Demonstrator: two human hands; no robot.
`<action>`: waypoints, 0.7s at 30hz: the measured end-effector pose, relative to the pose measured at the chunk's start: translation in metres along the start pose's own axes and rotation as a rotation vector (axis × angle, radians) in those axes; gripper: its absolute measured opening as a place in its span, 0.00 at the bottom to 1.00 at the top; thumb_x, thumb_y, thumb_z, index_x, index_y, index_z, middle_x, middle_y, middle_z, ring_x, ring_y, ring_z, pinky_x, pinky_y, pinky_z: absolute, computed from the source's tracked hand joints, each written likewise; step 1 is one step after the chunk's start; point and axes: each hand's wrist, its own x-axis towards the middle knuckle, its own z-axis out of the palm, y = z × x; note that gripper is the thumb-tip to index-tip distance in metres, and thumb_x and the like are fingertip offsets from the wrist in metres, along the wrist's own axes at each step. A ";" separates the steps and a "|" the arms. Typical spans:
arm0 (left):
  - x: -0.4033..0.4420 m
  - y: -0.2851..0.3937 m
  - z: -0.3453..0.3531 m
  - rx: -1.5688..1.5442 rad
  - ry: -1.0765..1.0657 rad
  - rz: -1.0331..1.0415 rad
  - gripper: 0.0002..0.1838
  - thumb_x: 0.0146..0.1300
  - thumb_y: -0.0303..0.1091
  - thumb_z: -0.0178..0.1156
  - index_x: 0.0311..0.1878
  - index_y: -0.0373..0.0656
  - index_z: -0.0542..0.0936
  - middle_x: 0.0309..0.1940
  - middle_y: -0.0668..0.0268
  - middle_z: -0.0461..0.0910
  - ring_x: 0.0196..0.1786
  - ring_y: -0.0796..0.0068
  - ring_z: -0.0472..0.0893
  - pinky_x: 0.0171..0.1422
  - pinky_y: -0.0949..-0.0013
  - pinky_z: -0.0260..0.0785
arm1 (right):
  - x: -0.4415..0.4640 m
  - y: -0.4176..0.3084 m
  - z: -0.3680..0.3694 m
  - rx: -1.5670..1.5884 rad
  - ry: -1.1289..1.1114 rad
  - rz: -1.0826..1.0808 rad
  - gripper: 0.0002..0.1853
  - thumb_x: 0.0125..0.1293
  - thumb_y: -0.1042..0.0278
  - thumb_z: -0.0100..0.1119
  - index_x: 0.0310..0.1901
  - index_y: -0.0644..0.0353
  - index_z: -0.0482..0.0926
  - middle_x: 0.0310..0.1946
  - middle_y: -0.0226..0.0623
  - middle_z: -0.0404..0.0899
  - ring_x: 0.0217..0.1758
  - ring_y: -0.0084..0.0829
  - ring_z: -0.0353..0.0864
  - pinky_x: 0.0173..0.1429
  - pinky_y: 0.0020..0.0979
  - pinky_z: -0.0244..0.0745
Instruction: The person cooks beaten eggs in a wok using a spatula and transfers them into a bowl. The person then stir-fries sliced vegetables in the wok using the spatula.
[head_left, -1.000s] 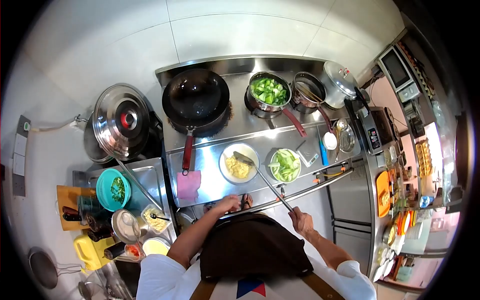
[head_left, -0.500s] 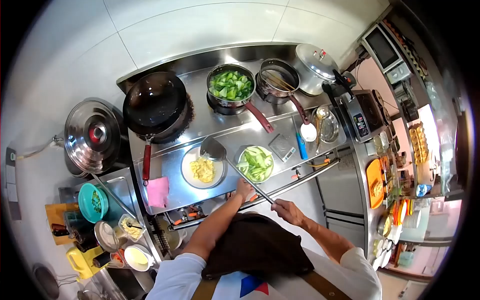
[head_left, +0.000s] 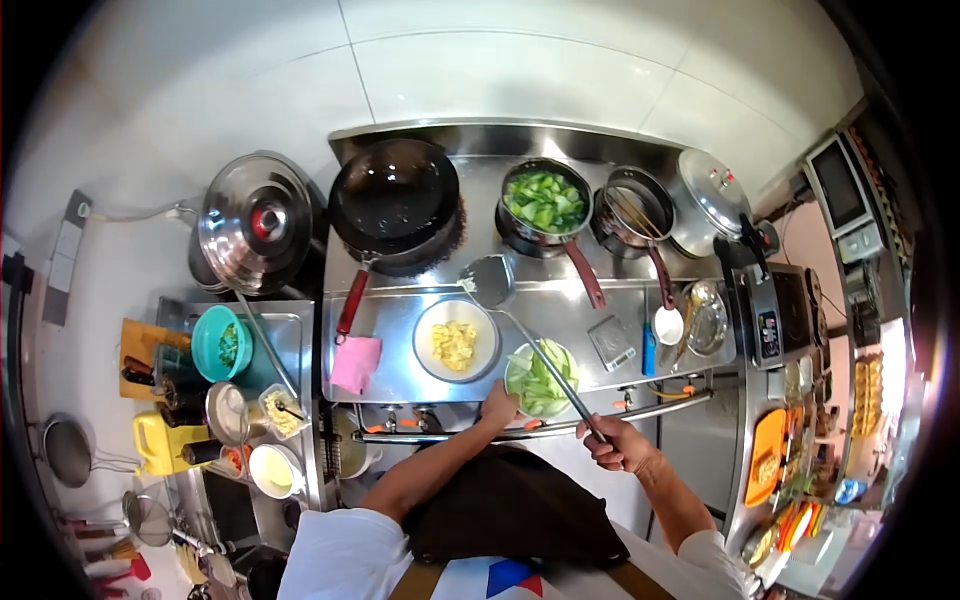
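Observation:
My right hand [head_left: 618, 443] is closed around the handle of a wok spatula [head_left: 541, 352]. Its dark blade hangs between the egg bowl and the stove, with small pale bits at its left edge. The handle passes over a bowl of pale green vegetable slices [head_left: 532, 385]. At that bowl's lower left side, my left hand [head_left: 500, 403] grips the rim, its fingers partly hidden. Left of it on the steel counter sits a white bowl [head_left: 489, 352] with yellow scrambled egg [head_left: 455, 345] inside.
A black wok [head_left: 395, 195], a pan of leafy greens [head_left: 545, 200] and a small pan with chopsticks [head_left: 640, 205] stand along the stove. A pink cloth [head_left: 356, 364], a scale [head_left: 611, 343] and a steel rail [head_left: 550, 431] are nearby. Left stands a turquoise basin [head_left: 205, 345].
The view has turned. The spatula blade has left the egg bowl, going up and right. My left hand and the bowl of vegetable slices have shifted slightly toward my body.

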 end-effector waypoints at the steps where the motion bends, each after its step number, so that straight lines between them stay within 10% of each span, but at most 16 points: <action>1: -0.007 0.005 -0.013 -0.080 -0.041 0.005 0.21 0.61 0.25 0.51 0.59 0.33 0.66 0.46 0.47 0.79 0.37 0.55 0.86 0.32 0.62 0.84 | 0.002 -0.006 0.003 -0.014 -0.010 -0.024 0.23 0.77 0.43 0.42 0.46 0.56 0.75 0.17 0.21 0.55 0.12 0.12 0.48 0.11 0.18 0.45; 4: -0.066 0.092 -0.057 -0.330 -0.166 0.006 0.22 0.63 0.23 0.52 0.61 0.34 0.68 0.40 0.53 0.82 0.36 0.63 0.86 0.34 0.64 0.84 | 0.003 -0.033 0.022 -0.032 -0.048 -0.111 0.23 0.75 0.42 0.47 0.45 0.58 0.75 0.18 0.22 0.55 0.11 0.12 0.47 0.11 0.19 0.43; 12: -0.037 0.243 -0.211 -0.208 0.294 0.347 0.19 0.68 0.29 0.48 0.60 0.33 0.69 0.45 0.52 0.82 0.35 0.59 0.87 0.32 0.62 0.84 | 0.067 -0.080 0.082 -0.114 -0.027 -0.359 0.21 0.78 0.47 0.43 0.46 0.60 0.73 0.16 0.21 0.58 0.10 0.15 0.51 0.12 0.21 0.48; 21: 0.089 0.409 -0.298 1.225 0.856 0.490 0.15 0.67 0.32 0.53 0.54 0.39 0.71 0.48 0.45 0.79 0.44 0.46 0.84 0.45 0.50 0.78 | 0.166 -0.086 0.123 -0.212 0.071 -0.545 0.20 0.79 0.50 0.40 0.46 0.60 0.73 0.15 0.22 0.58 0.11 0.16 0.53 0.12 0.24 0.50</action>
